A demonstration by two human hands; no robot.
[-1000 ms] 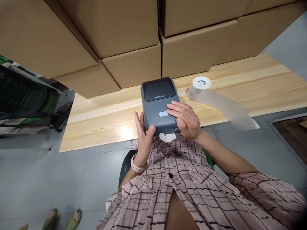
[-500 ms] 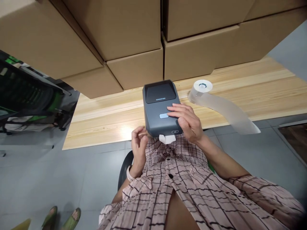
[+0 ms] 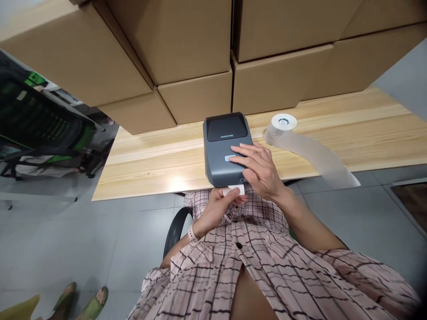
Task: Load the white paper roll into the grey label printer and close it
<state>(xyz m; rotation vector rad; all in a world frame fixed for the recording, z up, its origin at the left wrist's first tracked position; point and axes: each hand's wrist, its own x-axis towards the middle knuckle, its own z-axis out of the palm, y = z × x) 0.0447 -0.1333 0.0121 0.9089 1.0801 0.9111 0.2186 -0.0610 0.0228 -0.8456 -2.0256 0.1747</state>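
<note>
A dark grey label printer (image 3: 223, 146) stands at the near edge of the wooden table (image 3: 150, 164). My right hand (image 3: 260, 171) lies flat on its top, fingers stretched over the light blue button. A white paper label (image 3: 235, 190) sticks out of the printer's front slot. My left hand (image 3: 220, 205) is below the slot and pinches this label between thumb and fingers. A pale watch band shows on my left wrist.
A white label roll (image 3: 283, 122) stands right of the printer, its loose strip (image 3: 320, 158) trailing over the table edge. Stacked cardboard boxes (image 3: 187, 53) line the table's back. A black and green chair (image 3: 36, 129) is at left. Another person's sandalled feet (image 3: 80, 300) show bottom left.
My left hand left the printer's left side, dropped below the front slot and closed on the protruding label. My right hand stayed on top.
</note>
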